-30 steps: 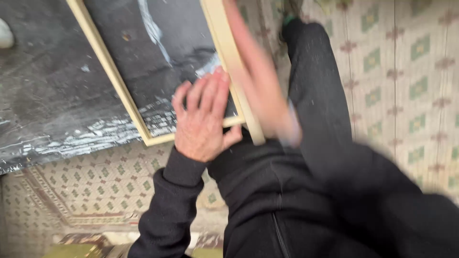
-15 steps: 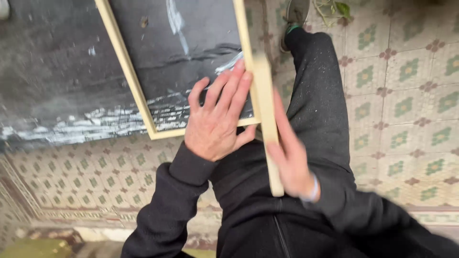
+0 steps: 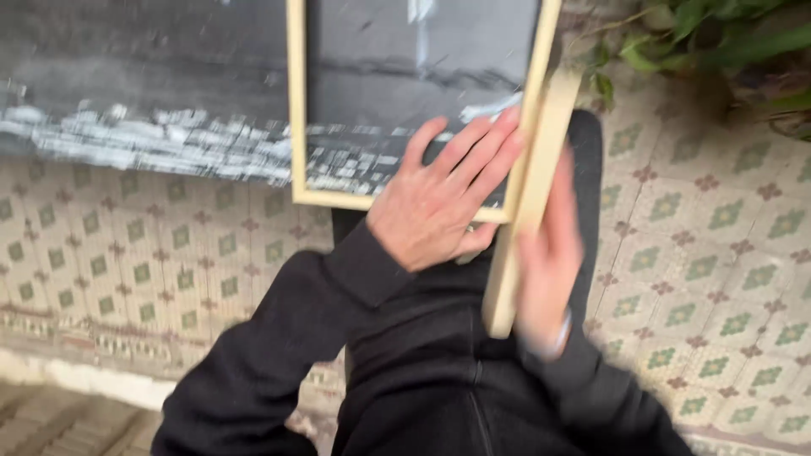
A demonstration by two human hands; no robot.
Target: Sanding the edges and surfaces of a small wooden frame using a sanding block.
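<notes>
Patterned tiled floor (image 3: 718, 253), green plant (image 3: 718, 34) beside.

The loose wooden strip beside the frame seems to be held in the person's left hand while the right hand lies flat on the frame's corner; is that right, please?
Not quite: the hands are swapped. In the head view, the right hand holds the loose wooden strip against the frame, while the left hand lies flat on the frame's lower right corner.

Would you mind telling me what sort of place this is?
Probably a tiled patio or courtyard: patterned floor tiles, a leafy plant at the edge, and a wooden frame lying on a dark sheet.
</notes>
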